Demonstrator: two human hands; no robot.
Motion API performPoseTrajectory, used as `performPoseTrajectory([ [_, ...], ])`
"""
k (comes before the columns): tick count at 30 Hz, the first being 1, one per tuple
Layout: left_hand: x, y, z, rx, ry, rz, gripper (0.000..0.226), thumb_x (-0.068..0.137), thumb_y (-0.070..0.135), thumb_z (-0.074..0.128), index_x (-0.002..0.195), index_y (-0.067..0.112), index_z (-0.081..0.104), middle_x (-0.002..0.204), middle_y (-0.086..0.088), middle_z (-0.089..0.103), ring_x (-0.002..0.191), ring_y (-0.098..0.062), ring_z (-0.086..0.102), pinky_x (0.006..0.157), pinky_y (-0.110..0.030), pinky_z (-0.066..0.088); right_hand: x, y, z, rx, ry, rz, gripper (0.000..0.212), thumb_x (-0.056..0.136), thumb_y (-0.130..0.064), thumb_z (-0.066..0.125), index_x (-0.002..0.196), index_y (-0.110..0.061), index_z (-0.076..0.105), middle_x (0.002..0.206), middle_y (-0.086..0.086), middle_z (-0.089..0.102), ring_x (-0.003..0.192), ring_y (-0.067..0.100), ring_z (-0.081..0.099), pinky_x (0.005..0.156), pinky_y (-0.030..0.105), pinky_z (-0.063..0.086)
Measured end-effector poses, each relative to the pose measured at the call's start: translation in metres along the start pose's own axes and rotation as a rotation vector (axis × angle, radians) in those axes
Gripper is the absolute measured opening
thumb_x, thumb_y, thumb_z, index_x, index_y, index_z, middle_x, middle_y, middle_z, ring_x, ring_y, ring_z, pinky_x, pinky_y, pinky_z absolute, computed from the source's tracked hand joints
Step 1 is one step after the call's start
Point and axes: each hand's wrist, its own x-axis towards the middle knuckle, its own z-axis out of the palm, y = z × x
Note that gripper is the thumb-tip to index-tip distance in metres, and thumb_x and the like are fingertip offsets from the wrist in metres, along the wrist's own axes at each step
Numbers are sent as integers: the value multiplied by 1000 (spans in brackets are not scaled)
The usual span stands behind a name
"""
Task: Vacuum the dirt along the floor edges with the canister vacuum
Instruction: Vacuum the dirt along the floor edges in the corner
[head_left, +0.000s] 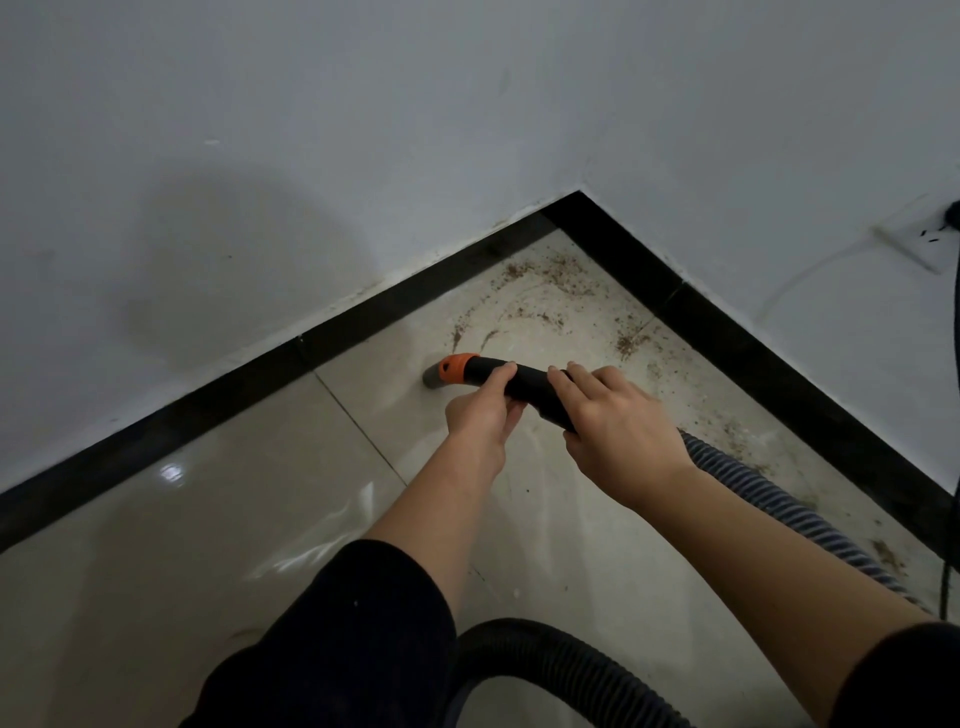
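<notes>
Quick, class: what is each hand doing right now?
Left hand: closed, gripping the black vacuum tube just behind its orange collar.
Right hand: closed, gripping the same tube further back, by the ribbed hose.

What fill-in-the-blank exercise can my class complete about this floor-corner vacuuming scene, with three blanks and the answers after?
1. The left hand and right hand both hold the black plastic vacuum tube with the ____ collar.
2. Brown dirt specks lie on the beige tiled floor near the corner where two ____ skirting strips meet.
3. The grey ribbed hose trails off on the person's ____ side.
Missing words: orange; black; right.
</notes>
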Motion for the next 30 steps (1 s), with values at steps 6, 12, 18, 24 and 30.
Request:
performPoseTrajectory([
  [6,-1,6,-5,-16,14,12,39,89,13,71,121,-4,57,110,-19,68,76,-13,65,81,-22,54,4,-6,-1,-5,21,-12,68,57,-12,85,120,-3,64,101,8,68,76,26,62,58,31,52],
  [12,-1,9,-11,-11,31,13,39,88,14,71,121,-4,58,106,-18,69,76,-13,66,78,-22,54,6,-13,1,-4,13,-16,66,59,-11,84,121,-3,63,102,9,67,76,26,62,58,32,52],
  [18,2,10,-14,-5,38,9,40,89,14,70,122,-4,57,107,-19,69,79,-14,67,77,-21,54,8,-15,2,-1,-3,-23,66,58,-11,84,120,-3,63,101,9,67,76,27,62,59,33,52],
  [24,3,10,-6,-4,26,11,42,89,14,71,124,-4,57,110,-19,69,77,-13,66,77,-20,54,10,-9,2,-17,-31,-16,66,62,-12,82,123,-3,60,104,10,66,79,27,61,63,35,53],
  [30,7,10,5,-5,0,4,42,89,14,70,124,-4,56,112,-20,68,80,-14,67,78,-21,55,12,0,3,-31,-41,4,67,61,-11,82,124,-2,60,104,10,66,79,27,61,63,35,53],
])
